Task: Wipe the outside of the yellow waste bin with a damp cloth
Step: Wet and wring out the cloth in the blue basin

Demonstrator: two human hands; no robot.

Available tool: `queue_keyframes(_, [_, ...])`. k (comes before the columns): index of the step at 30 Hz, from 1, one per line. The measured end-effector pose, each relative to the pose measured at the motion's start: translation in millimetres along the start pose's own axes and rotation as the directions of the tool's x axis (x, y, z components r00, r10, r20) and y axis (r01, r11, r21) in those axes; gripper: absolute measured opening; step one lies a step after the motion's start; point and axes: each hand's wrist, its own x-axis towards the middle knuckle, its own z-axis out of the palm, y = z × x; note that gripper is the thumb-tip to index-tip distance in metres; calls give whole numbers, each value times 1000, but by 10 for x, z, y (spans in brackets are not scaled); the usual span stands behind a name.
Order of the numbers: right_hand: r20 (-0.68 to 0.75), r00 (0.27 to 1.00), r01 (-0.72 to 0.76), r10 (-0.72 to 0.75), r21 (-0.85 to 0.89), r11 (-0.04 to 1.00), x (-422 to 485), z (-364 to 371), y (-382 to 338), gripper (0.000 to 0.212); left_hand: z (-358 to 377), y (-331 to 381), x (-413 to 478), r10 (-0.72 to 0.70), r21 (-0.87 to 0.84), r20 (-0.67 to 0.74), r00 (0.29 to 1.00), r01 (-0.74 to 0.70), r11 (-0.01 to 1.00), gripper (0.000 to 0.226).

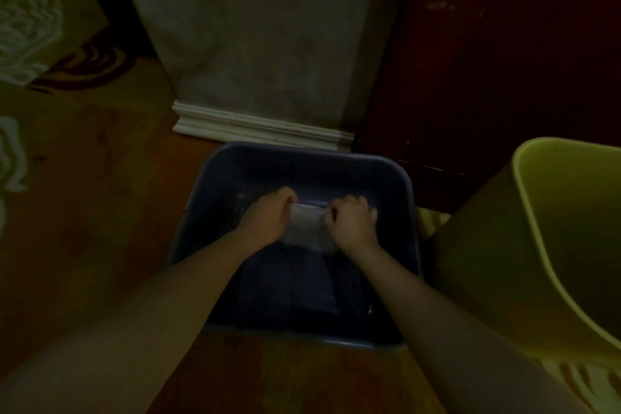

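Dim light, head view looking down. Blue basin [396, 175] sits on the floor, its far rim near the white skirting [255, 129] of a grey wall [262, 27]. Both forearms reach into the basin. Left hand [267, 218] and right hand [353, 220] are each closed in a fist on opposite ends of a pale cloth [307, 225], which spans the gap between them; its lower edge hangs toward the basin floor. Some glints on the basin bottom; water level cannot be judged. The bin [551, 245], yellow, stands just right of the basin, open mouth up and empty as far as visible, its left wall close to the basin's right rim; contact unclear. Dark red wooden panel [487, 60] behind the bin. Patterned carpet [67, 161] to the left.
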Motion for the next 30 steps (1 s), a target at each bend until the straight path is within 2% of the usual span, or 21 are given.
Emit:
queue_keyframes(3, [-65,998,29,-23,86,996,-175,-266,-22,23,-234,215,-115,121,-38,-27,992,-122,992,22])
queue_keyframes(7, [-194,977,106,-82,118,987,-316,-710,-68,24,-512,567,-193,248,-40,-133,959,-256,966,21])
queue_keyframes(11, [-367,930,118,-31,218,969,-545,-1260,-168,22,-780,930,-335,370,-45,-241,897,-391,919,16])
queue_keyframes(15, [-432,902,123,-3,251,960,-874,-1796,-204,22,-1055,1346,-494,462,7,-286,840,-480,877,15])
queue_keyframes(20, [-461,885,160,68,437,885,-1388,-2437,18,12,-1308,2005,-806,543,-47,-363,757,-597,801,14])
queue_keyframes(23, [-455,887,164,84,480,862,-1775,-2758,286,15,-1283,2450,-1009,595,-164,-310,741,-658,735,13])
queue_keyframes(26, [-417,899,132,131,545,828,-2218,-2966,680,19,-1068,2900,-1147,655,-264,-199,729,-683,681,12])
queue_keyframes(30, [-388,884,74,259,664,744,-2804,-3014,1316,18,-519,3414,-1341,760,-308,-45,649,-733,607,10])
